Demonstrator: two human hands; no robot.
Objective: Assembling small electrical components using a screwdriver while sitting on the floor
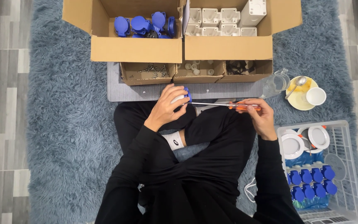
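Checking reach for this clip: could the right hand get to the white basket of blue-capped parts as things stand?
Probably yes. The right hand holds the orange-handled screwdriver, and the white basket sits just beside that arm with nothing between, though the grip is occupied.

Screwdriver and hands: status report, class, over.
Left hand grips blue-and-white part. Right hand holds orange screwdriver, tip at the part. Nothing between them.
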